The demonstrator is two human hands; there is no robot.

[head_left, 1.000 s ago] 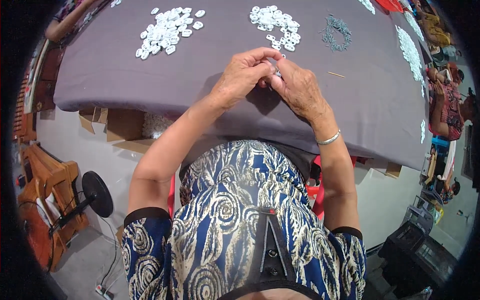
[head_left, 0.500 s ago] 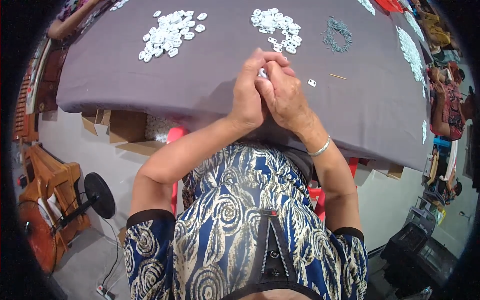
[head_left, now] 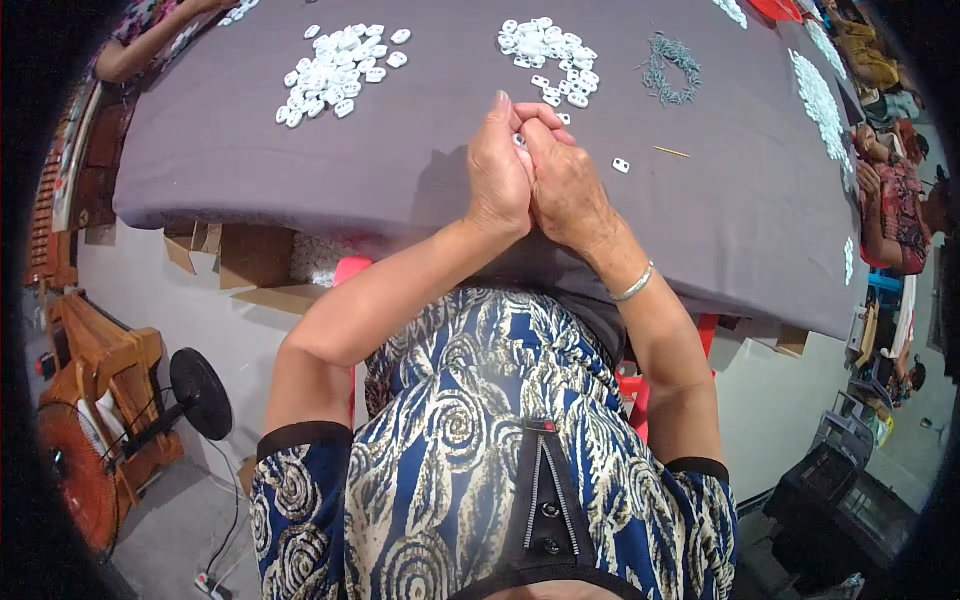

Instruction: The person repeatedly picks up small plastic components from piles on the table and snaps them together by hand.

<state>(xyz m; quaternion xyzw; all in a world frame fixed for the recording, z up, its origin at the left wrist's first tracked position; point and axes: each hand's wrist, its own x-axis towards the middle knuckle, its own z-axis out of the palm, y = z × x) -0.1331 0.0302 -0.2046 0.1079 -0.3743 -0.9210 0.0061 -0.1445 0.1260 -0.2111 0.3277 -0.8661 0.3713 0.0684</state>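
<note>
Above the table's near half, my left hand [head_left: 497, 170] and my right hand [head_left: 570, 185] are pressed together, fingers curled around each other. Between them a small white plastic piece [head_left: 520, 141] peeks out, with a dark hole in it; most of it is covered by my fingers. Just beyond my fingertips lies another white piece [head_left: 564, 119]. To the right of my right hand sits a single white two-hole piece [head_left: 621, 165]. A thin yellowish stick [head_left: 671, 151] lies farther right.
A grey cloth [head_left: 300, 185] covers the table. Loose white pieces form a left heap [head_left: 330, 75] and a middle heap [head_left: 548, 45]. Thin grey pieces [head_left: 672, 70] lie in a ring. An open cardboard box [head_left: 255, 255] stands below the table edge; a person's arm [head_left: 150, 50] reaches in far left.
My hands have closed nearer together, the right one turning slightly inward over the white piece. A white piece beyond my fingertips shows more clearly. The heaps look the same.
</note>
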